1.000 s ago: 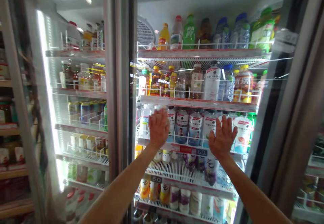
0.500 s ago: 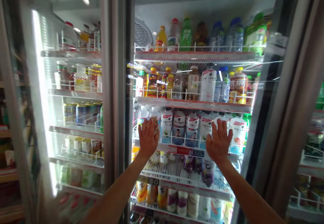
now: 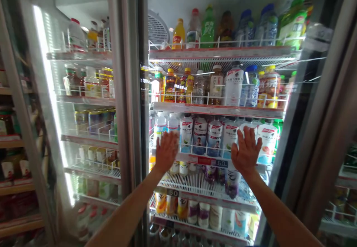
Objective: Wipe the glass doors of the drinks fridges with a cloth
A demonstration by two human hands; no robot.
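Both my arms reach toward a lit drinks fridge. My left hand (image 3: 166, 151) is raised palm forward, fingers stretched out, in front of clear and white-labelled bottles (image 3: 200, 134) on the third shelf (image 3: 208, 160). My right hand (image 3: 247, 151) is up the same way, fingers spread, before the white bottles at the right end of that shelf (image 3: 267, 139). Neither hand holds anything. I cannot tell whether the palms touch the bottles or a glass pane.
Wire shelves carry juice and water bottles above (image 3: 178, 35) and small yoghurt drinks below (image 3: 192, 213). A metal post (image 3: 126, 90) separates a closed glass-doored section on the left (image 3: 83, 109). A slanted door frame (image 3: 315, 109) stands at the right.
My left hand has drifted slightly left and down along the third shelf. My right hand has hardly moved. The view has shifted a little.
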